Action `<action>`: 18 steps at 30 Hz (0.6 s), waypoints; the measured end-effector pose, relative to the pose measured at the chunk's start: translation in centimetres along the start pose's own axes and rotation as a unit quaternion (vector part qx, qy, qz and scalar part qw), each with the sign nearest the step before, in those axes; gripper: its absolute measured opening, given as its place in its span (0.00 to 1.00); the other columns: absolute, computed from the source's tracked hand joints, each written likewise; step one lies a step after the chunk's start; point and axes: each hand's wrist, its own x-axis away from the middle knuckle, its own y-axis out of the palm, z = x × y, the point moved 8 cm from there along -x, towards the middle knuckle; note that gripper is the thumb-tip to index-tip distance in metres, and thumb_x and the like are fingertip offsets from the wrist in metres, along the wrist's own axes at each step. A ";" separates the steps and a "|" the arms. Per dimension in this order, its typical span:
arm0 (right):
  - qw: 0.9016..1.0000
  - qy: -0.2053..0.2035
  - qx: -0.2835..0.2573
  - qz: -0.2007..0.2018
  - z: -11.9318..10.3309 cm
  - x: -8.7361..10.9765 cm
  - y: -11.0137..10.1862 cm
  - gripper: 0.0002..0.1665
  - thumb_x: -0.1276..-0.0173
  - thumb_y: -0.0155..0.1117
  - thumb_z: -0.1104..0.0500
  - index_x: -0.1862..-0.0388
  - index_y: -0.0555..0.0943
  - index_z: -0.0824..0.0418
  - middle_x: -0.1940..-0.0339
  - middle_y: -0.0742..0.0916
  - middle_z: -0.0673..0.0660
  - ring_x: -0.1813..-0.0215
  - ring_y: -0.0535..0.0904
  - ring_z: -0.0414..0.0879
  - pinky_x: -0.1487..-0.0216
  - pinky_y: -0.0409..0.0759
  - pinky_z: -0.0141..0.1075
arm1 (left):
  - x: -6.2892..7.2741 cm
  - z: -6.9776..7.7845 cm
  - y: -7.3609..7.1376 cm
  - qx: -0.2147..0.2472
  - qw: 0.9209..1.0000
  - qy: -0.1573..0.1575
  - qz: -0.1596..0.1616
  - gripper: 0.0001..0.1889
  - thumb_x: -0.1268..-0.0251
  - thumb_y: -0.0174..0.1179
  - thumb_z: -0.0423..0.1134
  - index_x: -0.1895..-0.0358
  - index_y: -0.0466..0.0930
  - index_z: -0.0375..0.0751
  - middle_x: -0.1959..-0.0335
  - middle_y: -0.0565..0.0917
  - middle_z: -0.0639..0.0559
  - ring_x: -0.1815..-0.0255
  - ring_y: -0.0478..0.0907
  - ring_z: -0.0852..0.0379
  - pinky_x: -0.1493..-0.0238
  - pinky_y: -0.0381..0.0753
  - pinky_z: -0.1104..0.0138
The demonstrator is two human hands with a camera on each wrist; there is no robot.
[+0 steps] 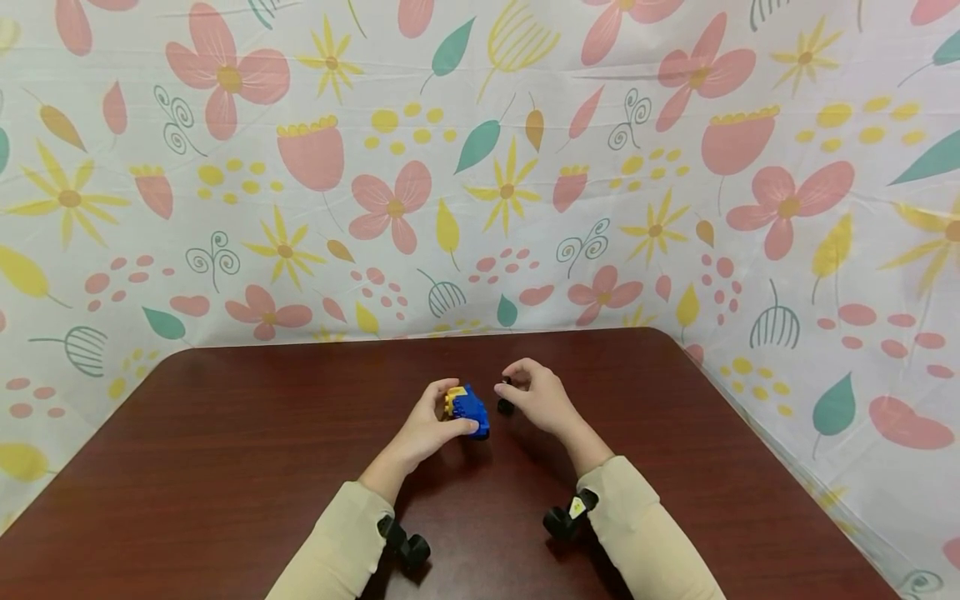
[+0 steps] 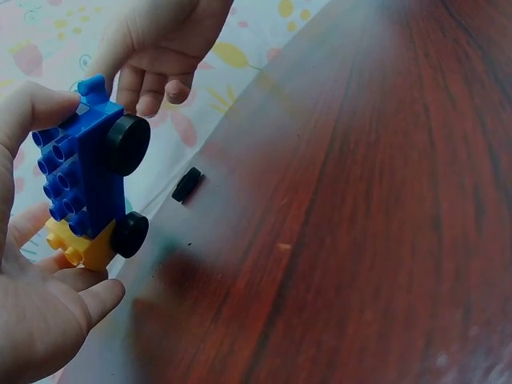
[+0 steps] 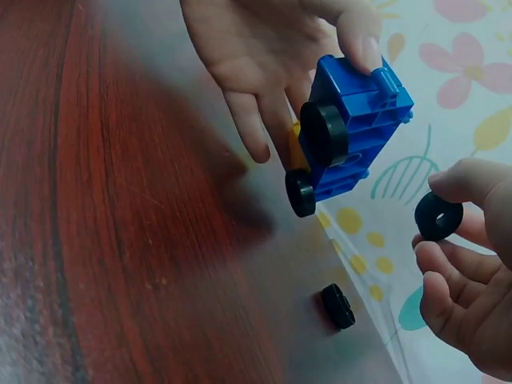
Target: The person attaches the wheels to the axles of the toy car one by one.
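Note:
My left hand (image 1: 426,433) grips a toy car of blue and yellow building blocks (image 1: 470,410), thumb on the blue end and fingers toward the yellow end. Studs cover its top, and two black wheels show along one side, the larger wheel (image 2: 130,146) and the smaller wheel (image 2: 130,234). To the right of the car, my right hand (image 1: 542,403) pinches a small black wheel (image 3: 427,221) with a hole in its centre between thumb and fingers. Another black wheel (image 3: 337,306) lies loose on the table below the hands, between the car and my right hand.
Both hands work above a dark reddish-brown wooden table (image 1: 225,450). Behind it hangs a white flower-print cloth (image 1: 480,275), which also runs along the right side. Black wrist cameras stick out from both cuffs, the left camera (image 1: 408,546) and the right camera (image 1: 562,521).

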 end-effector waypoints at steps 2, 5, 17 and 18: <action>1.000 0.006 -0.019 0.005 -0.1 0.0 -0.1 0.19 0.37 0.66 0.52 0.52 0.77 0.61 0.51 0.84 0.60 0.61 0.80 0.50 0.61 0.81 0.41 | 0.0 0.1 0.1 0.000 1.000 0.000 -0.002 0.41 0.46 0.67 0.40 0.30 0.55 0.44 0.32 0.64 0.42 0.33 0.66 0.44 0.38 0.72 0.53; 0.999 0.013 -0.050 0.008 -0.1 0.0 -0.1 0.18 0.38 0.67 0.52 0.55 0.76 0.61 0.56 0.85 0.58 0.71 0.78 0.47 0.69 0.79 0.36 | 0.1 0.1 0.1 0.001 1.000 0.001 -0.005 0.42 0.46 0.67 0.39 0.29 0.54 0.43 0.33 0.64 0.42 0.34 0.66 0.44 0.38 0.72 0.53; 0.995 0.007 -0.093 0.021 -0.2 0.1 0.3 0.17 0.41 0.70 0.50 0.66 0.76 0.60 0.60 0.85 0.56 0.75 0.76 0.46 0.72 0.77 0.35 | -0.1 0.1 0.2 0.003 1.000 0.008 -0.012 0.44 0.47 0.68 0.38 0.29 0.51 0.43 0.30 0.60 0.42 0.31 0.64 0.44 0.33 0.65 0.49; 0.996 0.003 -0.090 0.021 -0.3 0.1 0.4 0.16 0.41 0.70 0.50 0.66 0.76 0.60 0.59 0.86 0.56 0.72 0.77 0.47 0.71 0.77 0.36 | -0.1 0.1 0.2 0.001 1.000 0.010 -0.013 0.45 0.47 0.68 0.37 0.28 0.51 0.43 0.29 0.60 0.42 0.31 0.63 0.44 0.32 0.63 0.48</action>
